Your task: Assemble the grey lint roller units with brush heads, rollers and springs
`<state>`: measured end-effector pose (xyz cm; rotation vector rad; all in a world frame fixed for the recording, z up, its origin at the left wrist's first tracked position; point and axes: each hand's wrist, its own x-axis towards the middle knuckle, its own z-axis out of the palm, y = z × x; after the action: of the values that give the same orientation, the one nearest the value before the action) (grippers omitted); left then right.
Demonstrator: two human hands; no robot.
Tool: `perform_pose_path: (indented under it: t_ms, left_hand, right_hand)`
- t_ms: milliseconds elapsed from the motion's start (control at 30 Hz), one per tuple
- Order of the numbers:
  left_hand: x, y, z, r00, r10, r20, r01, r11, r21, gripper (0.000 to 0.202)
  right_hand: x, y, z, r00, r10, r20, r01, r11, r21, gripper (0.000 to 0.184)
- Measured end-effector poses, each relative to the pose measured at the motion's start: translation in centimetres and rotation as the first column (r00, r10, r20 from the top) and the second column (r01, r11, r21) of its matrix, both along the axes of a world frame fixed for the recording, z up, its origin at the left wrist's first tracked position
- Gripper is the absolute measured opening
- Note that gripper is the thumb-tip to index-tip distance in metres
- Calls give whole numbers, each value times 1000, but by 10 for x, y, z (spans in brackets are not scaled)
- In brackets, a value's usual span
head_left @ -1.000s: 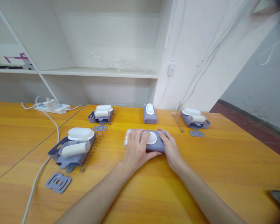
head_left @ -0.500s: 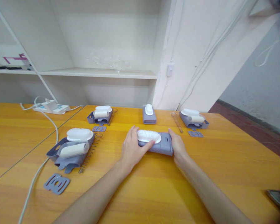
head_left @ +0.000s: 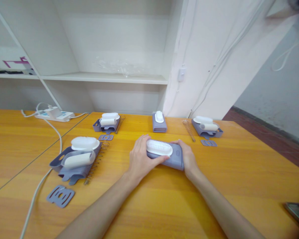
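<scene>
Behind left hand (head_left: 140, 156), casing (head_left: 174, 159) partly hidden

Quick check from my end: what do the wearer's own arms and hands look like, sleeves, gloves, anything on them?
The bare, ungloved left hand and bare, ungloved right hand join slender forearms that taper towards the wrists. No sleeve, watch, bracelet, cable or marking shows. No ring is visible, though some fingers are hidden.
</scene>
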<state>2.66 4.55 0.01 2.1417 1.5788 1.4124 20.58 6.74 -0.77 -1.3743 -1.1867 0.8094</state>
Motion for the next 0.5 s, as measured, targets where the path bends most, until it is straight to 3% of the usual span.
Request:
perform_pose_path:
  t_ms: [100,333,400,500]
  left_hand:
    - [-1,3,-2,999,52,-3,-52,998,-30,74]
    - [-1,7,-5,998,56,8,-55,998,-28,72]
    - [0,7,-5,998,58,11,-57,998,-30,70]
    - [1,7,-4,997,71,6,-71,997,-34,69]
  right_hand:
    - [0,0,-1,987,50,151,-51,999,2,40]
    - [2,-4,2,822,-140,552,122,990,70,35]
    - [4,-4,1,791,-165,589,144,986,83,34]
    - [5,-3,1,805,-176,566,132,984,119,32]
